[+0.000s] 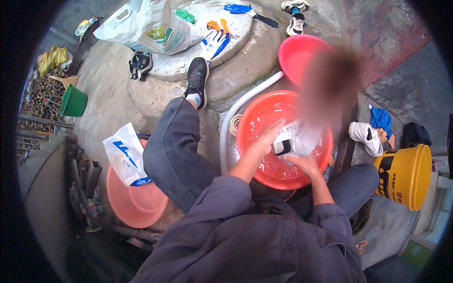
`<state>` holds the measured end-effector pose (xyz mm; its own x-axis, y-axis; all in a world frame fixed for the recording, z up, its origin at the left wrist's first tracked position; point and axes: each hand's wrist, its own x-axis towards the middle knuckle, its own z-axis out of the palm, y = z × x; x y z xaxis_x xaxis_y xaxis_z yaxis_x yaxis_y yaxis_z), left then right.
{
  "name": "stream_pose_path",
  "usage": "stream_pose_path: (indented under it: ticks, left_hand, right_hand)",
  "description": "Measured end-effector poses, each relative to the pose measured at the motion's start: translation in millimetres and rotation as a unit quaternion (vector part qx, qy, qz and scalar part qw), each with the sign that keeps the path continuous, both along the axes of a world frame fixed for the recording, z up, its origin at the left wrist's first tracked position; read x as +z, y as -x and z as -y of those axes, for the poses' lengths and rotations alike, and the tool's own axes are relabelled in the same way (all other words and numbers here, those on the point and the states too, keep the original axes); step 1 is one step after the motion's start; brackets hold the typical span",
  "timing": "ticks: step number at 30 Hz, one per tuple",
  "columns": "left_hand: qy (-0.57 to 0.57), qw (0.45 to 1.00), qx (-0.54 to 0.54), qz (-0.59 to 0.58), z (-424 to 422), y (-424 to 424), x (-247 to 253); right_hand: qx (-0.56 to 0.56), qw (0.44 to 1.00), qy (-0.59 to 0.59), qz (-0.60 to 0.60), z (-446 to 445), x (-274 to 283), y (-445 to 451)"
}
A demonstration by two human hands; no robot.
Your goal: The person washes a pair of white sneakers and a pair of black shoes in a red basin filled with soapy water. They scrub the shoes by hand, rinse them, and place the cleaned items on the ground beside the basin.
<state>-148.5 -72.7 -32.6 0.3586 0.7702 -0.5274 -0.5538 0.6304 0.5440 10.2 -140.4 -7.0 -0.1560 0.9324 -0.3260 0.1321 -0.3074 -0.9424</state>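
A wet white shoe (296,141) with a dark opening is held over a red plastic basin (250,116) of water. My left hand (273,133) grips its left side, and my right hand (305,163) holds it from below on the right. A brown and grey blur hides the shoe's far end and part of the basin's right rim. Foam and ripples show on the water. Beyond this basin stands a second, pinkish-red basin (293,58), partly behind the same blur. A white corrugated hose (226,131) curves along the left side of the water basin.
A white sneaker (366,138) and a yellow bucket (400,177) stand on the right. On the left are a pink basin (136,208) with a white plastic bag (125,155), and a green bucket (74,102). Gloves (214,44) and a large white sack (148,28) rest on a round concrete slab (170,67).
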Motion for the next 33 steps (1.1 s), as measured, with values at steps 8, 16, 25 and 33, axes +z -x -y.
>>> stream_pose_path:
  ticks: [8, 16, 25, 33]
  left_hand:
    - [-0.251, 0.633, 0.111, -0.724, 15.7, 20.5, -38.2]
    - [-0.441, 0.37, -0.346, -0.741, 6.9, 20.6, -65.9]
    - [-0.477, 0.341, -0.327, -0.741, 7.2, 6.0, -153.0]
    - [-0.311, 0.434, -0.549, -0.643, -31.3, -3.0, -196.9]
  right_hand:
    - [-0.01, 0.896, -0.13, 0.425, -25.6, -91.6, -13.6]
    - [0.072, 0.776, -0.129, 0.614, -33.6, -113.3, 12.7]
    - [0.098, 0.783, -0.124, 0.602, -30.4, -180.3, -8.6]
    - [0.167, 0.844, 0.061, 0.506, -74.9, -186.8, -25.1]
